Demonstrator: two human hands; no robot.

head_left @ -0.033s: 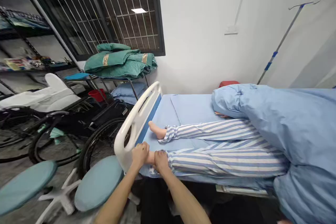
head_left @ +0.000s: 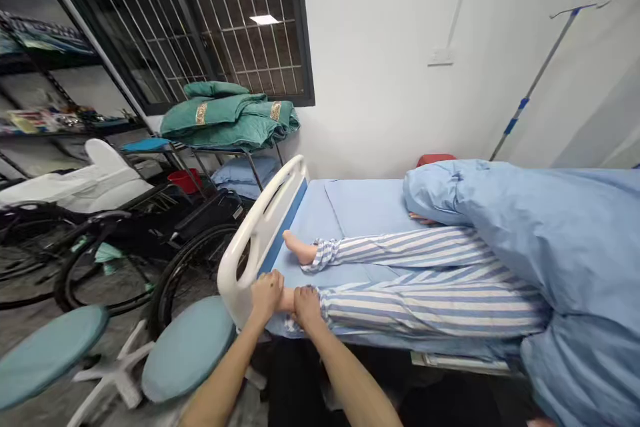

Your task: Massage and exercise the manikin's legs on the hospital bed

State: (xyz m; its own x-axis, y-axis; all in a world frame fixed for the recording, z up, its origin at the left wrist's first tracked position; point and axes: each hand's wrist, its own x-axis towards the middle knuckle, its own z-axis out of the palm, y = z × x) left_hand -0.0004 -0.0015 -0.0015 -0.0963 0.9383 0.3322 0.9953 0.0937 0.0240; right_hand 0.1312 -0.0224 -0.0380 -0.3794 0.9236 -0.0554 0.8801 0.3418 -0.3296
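Observation:
A figure in blue-and-white striped trousers [head_left: 420,307] lies on the bed, legs stretched toward the footboard. My left hand [head_left: 267,292] is wrapped round the near foot, by the bed's corner, and covers most of it. Just to its right, my right hand [head_left: 306,305] grips the ankle [head_left: 287,300] at the trouser cuff, fingers curled over the top. A strip of bare skin shows between my hands. The other foot [head_left: 300,248] rests untouched on the light blue sheet [head_left: 363,197], toes up. Whether the figure is a manikin or a person, I cannot tell.
The cream footboard [head_left: 260,213] rises left of my hands. Round stools [head_left: 190,347] and wheelchairs [head_left: 200,260] stand beyond it. A blue quilt [head_left: 530,227] covers the figure's upper part. Green folded bedding [head_left: 230,117] sits under the window; a drip stand [head_left: 535,87] leans right.

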